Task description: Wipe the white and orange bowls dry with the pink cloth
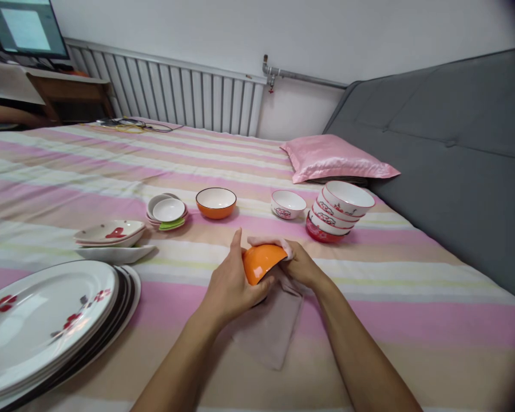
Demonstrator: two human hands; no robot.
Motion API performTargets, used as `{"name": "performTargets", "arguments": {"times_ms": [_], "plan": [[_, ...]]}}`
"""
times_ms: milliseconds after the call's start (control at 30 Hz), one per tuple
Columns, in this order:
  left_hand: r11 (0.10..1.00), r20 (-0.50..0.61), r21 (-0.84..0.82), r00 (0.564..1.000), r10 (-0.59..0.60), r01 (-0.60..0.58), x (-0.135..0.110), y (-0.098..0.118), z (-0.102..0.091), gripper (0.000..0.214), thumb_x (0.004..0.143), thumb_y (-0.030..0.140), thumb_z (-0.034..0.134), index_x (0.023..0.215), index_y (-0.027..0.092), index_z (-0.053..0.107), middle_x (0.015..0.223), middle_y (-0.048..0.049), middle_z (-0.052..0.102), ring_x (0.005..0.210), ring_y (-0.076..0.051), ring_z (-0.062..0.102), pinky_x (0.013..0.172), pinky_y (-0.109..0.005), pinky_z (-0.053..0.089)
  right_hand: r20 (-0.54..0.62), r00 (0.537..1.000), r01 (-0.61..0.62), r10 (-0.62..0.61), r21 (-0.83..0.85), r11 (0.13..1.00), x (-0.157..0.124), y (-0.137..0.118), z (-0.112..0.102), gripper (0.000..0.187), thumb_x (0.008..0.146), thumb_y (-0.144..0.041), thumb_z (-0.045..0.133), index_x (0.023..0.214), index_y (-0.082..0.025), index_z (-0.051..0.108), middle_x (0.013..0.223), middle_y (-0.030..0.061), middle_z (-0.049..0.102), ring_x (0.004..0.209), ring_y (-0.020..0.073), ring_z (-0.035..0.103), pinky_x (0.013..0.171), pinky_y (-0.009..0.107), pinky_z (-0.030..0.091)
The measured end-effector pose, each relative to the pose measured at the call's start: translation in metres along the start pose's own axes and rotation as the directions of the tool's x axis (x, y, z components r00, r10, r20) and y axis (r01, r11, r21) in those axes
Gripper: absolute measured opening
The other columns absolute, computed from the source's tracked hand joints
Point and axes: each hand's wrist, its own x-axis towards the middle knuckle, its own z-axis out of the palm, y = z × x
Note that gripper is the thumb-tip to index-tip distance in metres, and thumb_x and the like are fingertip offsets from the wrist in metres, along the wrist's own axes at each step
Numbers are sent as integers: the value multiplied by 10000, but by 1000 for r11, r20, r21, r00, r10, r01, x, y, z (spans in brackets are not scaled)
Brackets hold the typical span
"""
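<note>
An orange bowl (pixel 261 260), tilted on its side with its glossy outside showing, is held between my two hands over the bed. My left hand (pixel 234 280) grips its left side, thumb along the near rim. At the right edge my right hand (pixel 299 263) presses a pale pinkish cloth (pixel 268 332) against the bowl; the cloth's loose end hangs below. Beyond my hands sit another orange bowl (pixel 217 209) with a white inside, a small white patterned bowl (pixel 288 206), and a leaning stack of bowls (pixel 337 212) with a red one at the bottom.
Stacked plates (pixel 47 320) with red flowers lie front left. Behind them are boat-shaped dishes (pixel 111 234) and small saucers (pixel 167 212). A pink pillow (pixel 337 157) rests by the grey headboard (pixel 446 126). Cables (pixel 133 125) lie at the far edge; a person's limb (pixel 17 114) shows far left.
</note>
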Motion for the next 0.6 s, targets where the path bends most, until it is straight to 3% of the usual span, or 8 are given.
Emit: {"name": "performTargets", "arguments": {"times_ms": [267,433,600], "plan": [[999,7,2,999,-33,33,-1,2,-3,968,735,458,599,1473,125,69,1196,-167,553,991,-314,592,813,-443,461,-16,998,-60,61,9,998,0,14,-2,517,724,-83,472,1198,-225,621,1219,55,640,1114,210,588,1011,408,411],[999,-10,-21,999,-42,42,0,0,-4,937,733,447,615,1470,146,121,1216,-168,550,1054,-325,574,850,-460,457,-47,991,-127,127,-7,992,-1,24,0,532,697,-81,443,1181,-200,631,1140,50,681,1070,213,611,940,382,467],[998,-30,-62,999,13,-15,0,-7,1,959,696,462,669,1461,163,174,1318,-180,478,1214,-334,469,948,-480,418,-121,989,-99,89,-82,992,-2,18,-2,542,670,-67,442,1159,-184,642,1106,51,695,1027,218,629,869,345,497]]}}
